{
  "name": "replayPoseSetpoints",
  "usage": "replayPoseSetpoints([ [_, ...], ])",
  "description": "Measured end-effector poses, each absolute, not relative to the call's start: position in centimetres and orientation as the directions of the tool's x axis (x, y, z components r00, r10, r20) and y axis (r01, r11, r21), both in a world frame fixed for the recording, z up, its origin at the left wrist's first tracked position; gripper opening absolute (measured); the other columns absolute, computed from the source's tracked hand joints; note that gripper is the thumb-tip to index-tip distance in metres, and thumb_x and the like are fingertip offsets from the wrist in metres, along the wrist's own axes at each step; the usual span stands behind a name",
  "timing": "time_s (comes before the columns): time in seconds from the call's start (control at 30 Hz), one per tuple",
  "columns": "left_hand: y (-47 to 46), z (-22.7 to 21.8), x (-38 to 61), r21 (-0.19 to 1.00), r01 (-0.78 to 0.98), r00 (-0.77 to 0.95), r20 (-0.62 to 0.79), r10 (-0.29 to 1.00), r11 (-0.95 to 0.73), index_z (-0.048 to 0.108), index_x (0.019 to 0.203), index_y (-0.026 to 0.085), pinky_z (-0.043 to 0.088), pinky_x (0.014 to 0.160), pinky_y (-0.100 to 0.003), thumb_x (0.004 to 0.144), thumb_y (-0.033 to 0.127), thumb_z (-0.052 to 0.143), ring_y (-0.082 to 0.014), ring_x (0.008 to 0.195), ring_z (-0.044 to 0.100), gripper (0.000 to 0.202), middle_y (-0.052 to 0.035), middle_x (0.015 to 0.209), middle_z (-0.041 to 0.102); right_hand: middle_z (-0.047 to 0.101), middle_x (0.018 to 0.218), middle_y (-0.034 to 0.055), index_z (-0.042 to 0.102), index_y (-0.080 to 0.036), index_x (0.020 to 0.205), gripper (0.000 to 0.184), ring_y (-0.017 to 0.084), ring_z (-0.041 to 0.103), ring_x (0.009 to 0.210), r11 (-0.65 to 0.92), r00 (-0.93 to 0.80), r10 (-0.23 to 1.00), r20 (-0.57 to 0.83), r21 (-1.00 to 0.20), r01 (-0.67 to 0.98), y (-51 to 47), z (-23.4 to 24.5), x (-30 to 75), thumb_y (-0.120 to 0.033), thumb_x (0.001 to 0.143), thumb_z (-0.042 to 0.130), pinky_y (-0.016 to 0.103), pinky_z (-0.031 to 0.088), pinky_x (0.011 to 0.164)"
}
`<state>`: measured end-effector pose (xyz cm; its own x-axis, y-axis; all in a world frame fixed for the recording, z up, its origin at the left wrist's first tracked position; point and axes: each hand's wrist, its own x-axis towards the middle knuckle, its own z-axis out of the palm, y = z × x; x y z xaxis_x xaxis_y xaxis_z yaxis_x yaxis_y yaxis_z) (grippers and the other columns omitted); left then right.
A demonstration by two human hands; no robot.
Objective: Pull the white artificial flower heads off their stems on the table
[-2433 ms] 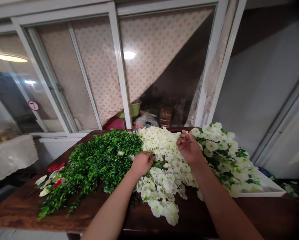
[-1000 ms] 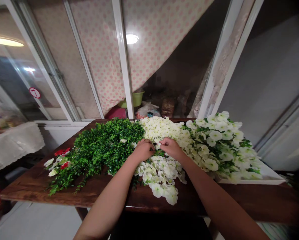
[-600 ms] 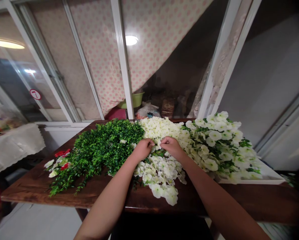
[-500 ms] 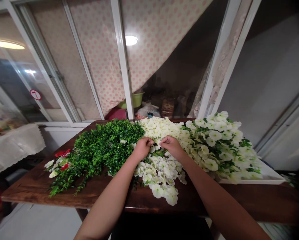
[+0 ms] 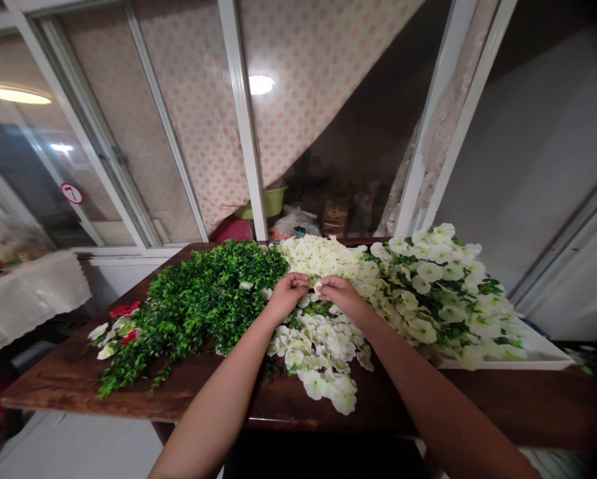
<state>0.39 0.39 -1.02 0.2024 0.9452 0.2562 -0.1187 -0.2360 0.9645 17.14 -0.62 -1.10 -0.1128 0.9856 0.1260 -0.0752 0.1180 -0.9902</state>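
My left hand is closed in a pinch above the white flowers in the middle of the table; what its fingertips hold, if anything, is too small to make out. Facing it, a short gap away, my right hand pinches a small white artificial flower between thumb and fingers. Below both hands lies a bunch of white flowers with some green leaves. Loose pale flower heads are heaped just behind them.
Bushy green artificial foliage covers the table's left part, with red and white flowers at its end. White flowers with leaves fill a white tray on the right. A window stands behind the dark wooden table.
My hands have turned slightly and their fingers have shifted. A white flower now shows at my right fingertips. The piles on the table look the same.
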Motion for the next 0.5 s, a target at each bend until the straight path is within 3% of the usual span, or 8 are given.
replayPoseSetpoints([
  [0.13, 0.23, -0.66, 0.3, 0.976, -0.083, 0.162, 0.211, 0.964, -0.2, 0.065, 0.092, 0.013, 0.038, 0.054, -0.023, 0.062, 0.016, 0.06, -0.0099, 0.053, 0.051, 0.03, -0.0021, 0.071, 0.066, 0.064, 0.064, -0.0013, 0.056, -0.019, 0.071, 0.015, 0.016, 0.067, 0.064, 0.044, -0.134, 0.989, 0.06, -0.992, -0.116, -0.69, -0.94, 16.86, -0.027, 0.068, 0.069, 0.029, 0.056, 0.066],
  [0.3, 0.22, -0.55, 0.11, 0.975, 0.021, 0.159, 0.214, 0.964, -0.22, 0.066, 0.067, 0.014, 0.031, 0.051, -0.023, 0.066, 0.025, 0.057, -0.0097, 0.049, 0.042, 0.014, 0.0012, 0.054, 0.055, 0.065, 0.069, -0.0006, 0.054, -0.019, 0.079, 0.019, 0.017, 0.068, 0.056, 0.012, -0.209, 0.977, 0.048, -0.986, -0.168, -0.96, -0.89, 16.65, -0.027, 0.072, 0.07, 0.032, 0.059, 0.058],
  [0.5, 0.49, -1.06, 0.06, 0.965, 0.082, 0.214, 0.228, 0.95, -0.25, 0.063, 0.065, 0.014, 0.027, 0.05, -0.023, 0.067, 0.036, 0.065, -0.0086, 0.049, 0.037, 0.022, 0.0033, 0.052, 0.049, 0.066, 0.066, 0.001, 0.06, -0.016, 0.077, 0.024, 0.018, 0.069, 0.059, 0.026, -0.194, 0.979, 0.065, -0.98, -0.198, -1.28, -0.66, 16.8, -0.027, 0.065, 0.078, 0.032, 0.06, 0.061],
])
